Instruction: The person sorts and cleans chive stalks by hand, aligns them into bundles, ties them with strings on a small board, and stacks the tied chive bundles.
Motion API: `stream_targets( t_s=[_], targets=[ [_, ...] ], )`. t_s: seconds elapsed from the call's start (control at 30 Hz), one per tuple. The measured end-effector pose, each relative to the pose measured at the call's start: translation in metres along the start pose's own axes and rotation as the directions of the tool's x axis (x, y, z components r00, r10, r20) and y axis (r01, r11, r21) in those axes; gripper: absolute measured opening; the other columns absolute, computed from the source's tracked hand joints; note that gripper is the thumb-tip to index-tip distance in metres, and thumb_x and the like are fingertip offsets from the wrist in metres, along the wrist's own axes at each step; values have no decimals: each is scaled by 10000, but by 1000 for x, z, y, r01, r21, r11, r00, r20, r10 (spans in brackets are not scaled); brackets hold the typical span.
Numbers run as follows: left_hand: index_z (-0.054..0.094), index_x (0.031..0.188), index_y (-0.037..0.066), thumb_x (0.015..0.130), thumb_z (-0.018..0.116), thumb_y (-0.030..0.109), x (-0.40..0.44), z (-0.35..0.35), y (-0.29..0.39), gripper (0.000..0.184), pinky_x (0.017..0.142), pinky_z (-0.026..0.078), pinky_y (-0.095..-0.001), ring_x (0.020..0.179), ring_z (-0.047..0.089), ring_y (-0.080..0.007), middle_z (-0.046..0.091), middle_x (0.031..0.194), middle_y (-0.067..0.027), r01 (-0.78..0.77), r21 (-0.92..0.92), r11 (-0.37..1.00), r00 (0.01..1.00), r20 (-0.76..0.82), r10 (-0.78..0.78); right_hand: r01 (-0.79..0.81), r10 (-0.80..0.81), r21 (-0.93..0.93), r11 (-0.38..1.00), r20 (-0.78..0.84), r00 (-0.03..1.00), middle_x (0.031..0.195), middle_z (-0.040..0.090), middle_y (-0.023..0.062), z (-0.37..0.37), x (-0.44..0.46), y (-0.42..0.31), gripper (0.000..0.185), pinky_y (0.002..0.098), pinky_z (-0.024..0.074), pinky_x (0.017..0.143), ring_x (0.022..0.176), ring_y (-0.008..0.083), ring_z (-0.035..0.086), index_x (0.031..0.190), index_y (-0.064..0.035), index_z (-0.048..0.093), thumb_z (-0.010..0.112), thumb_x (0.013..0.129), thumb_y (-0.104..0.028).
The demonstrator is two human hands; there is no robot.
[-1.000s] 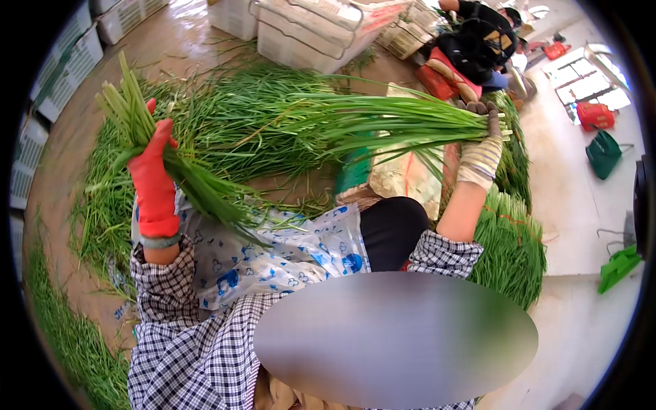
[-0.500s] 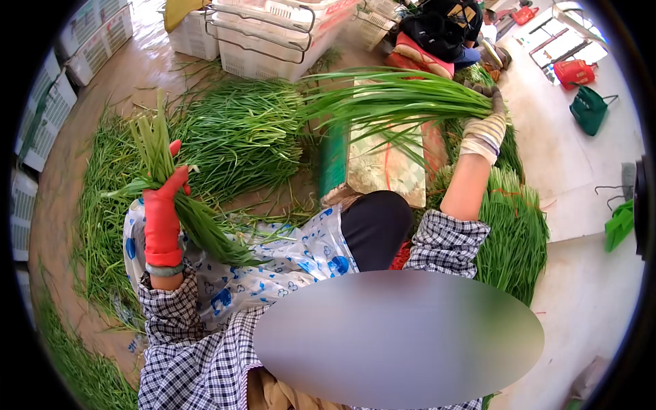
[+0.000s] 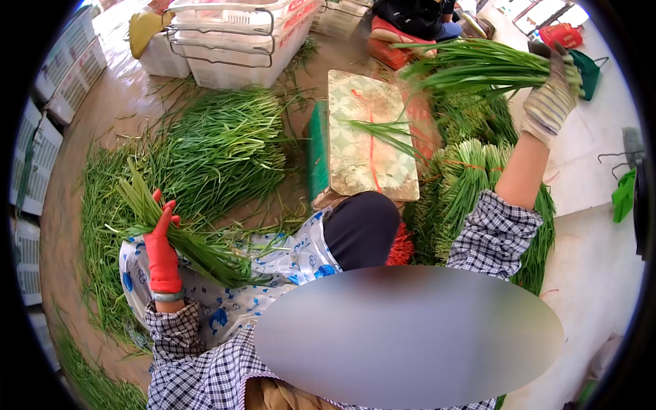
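My left hand (image 3: 162, 258), in a red glove, grips a bunch of garlic chives (image 3: 208, 256) over my lap, its stalk ends pointing up and to the left. Out at the upper right, my right hand (image 3: 551, 102), in a striped glove with dark fingertips, is wrapped round the stalk end of another bunch of chives (image 3: 478, 65). Those leaves stretch leftward past a low box with a patterned top (image 3: 362, 154). Across that top lie a red string (image 3: 373, 160) and a few stray leaves (image 3: 386, 130).
A large heap of loose chives (image 3: 225, 143) lies on the wet floor at left. Tied bundles (image 3: 471, 181) stand right of the box. White plastic baskets (image 3: 229, 65) are behind, more crates (image 3: 44, 160) along the left. Another person (image 3: 417, 17) sits at the back.
My right hand has swung outward to the right with its bunch, uncovering the box top. A few leaves are left over the box. My left hand has lowered slightly, still holding its bunch.
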State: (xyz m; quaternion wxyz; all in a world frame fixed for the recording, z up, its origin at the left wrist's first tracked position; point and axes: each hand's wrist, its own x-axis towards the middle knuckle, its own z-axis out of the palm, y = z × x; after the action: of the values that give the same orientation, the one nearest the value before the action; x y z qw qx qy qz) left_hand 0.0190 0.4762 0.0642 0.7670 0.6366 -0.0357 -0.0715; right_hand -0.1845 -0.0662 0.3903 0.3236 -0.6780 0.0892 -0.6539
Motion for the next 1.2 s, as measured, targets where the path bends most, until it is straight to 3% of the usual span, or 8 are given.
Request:
stream_targets(
  t_s=[0.1, 0.17, 0.2, 0.23, 0.3, 0.47, 0.73, 1.2],
  targets=[
    [641, 1186, 70, 856, 664, 102, 1, 1, -1, 333, 704, 454, -217, 793, 544, -80, 543, 1333, 15, 23, 36, 999, 1000, -15, -22, 692, -303, -632, 350, 622, 722, 985, 681, 104, -4, 24, 17, 193, 236, 528, 702, 853, 161, 660, 1035, 6, 617, 626, 852, -58],
    [633, 1198, 74, 850, 671, 115, 1, 5, 0, 352, 695, 447, -215, 774, 537, -77, 537, 1346, 11, 17, 52, 999, 1000, -19, -16, -103, 97, -28, 994, 649, 755, 1008, 686, 78, 13, 9, 49, 204, 249, 525, 736, 909, 144, 648, 1029, -6, 634, 611, 827, -22],
    [633, 1198, 74, 850, 671, 115, 1, 7, 2, 352, 695, 447, -215, 774, 537, -77, 537, 1346, 11, 16, 57, 998, 1000, -14, -16, -597, 219, 276, 754, 750, 624, 1020, 688, 65, 27, -8, 58, 216, 255, 523, 753, 936, 136, 642, 1027, -12, 643, 604, 814, -3],
    [631, 1189, 62, 850, 671, 112, 1, 8, 3, 345, 706, 453, -225, 801, 543, -83, 534, 1346, 6, 36, 67, 997, 999, -10, -35, 162, -212, 137, 977, 667, 714, 998, 703, 48, 39, -41, 70, 211, 287, 528, 768, 895, 137, 661, 1007, -6, 653, 598, 803, -5],
    [643, 1160, 55, 853, 668, 117, 0, 12, 7, 315, 717, 453, -234, 821, 543, -90, 527, 1347, 2, 60, 93, 994, 998, -23, -58, 546, -25, -412, 730, 782, 623, 943, 704, 89, 48, -70, 96, 222, 337, 528, 788, 848, 242, 677, 1000, -144, 692, 647, 790, -87],
    [630, 1197, 69, 852, 674, 125, -1, 7, 9, 352, 719, 445, -221, 791, 530, -86, 531, 1331, 14, 32, 158, 987, 999, 0, -32, 563, 415, -481, 672, 874, 252, 959, 671, 206, 80, -172, 187, 233, 440, 521, 797, 873, 364, 654, 1006, -109, 694, 593, 797, -93],
    [536, 1334, 97, 845, 680, 86, -7, 33, 21, 510, 652, 415, -197, 727, 478, -54, 570, 1168, 39, 127, 127, 984, 985, -131, -110, 437, 443, -700, 564, 704, 555, 983, 654, 142, 125, -276, 230, 207, 414, 525, 791, 945, 305, 630, 945, -83, 669, 482, 878, -143],
    [549, 1333, 117, 869, 651, 108, -6, 55, 28, 475, 661, 407, -198, 709, 465, -63, 580, 1041, 16, 176, 221, 959, 980, -134, -149, 486, 482, -600, 635, 800, 357, 979, 666, 122, 146, -291, 213, 215, 404, 513, 774, 936, 269, 643, 973, -81, 695, 511, 880, -142]
  ],
)
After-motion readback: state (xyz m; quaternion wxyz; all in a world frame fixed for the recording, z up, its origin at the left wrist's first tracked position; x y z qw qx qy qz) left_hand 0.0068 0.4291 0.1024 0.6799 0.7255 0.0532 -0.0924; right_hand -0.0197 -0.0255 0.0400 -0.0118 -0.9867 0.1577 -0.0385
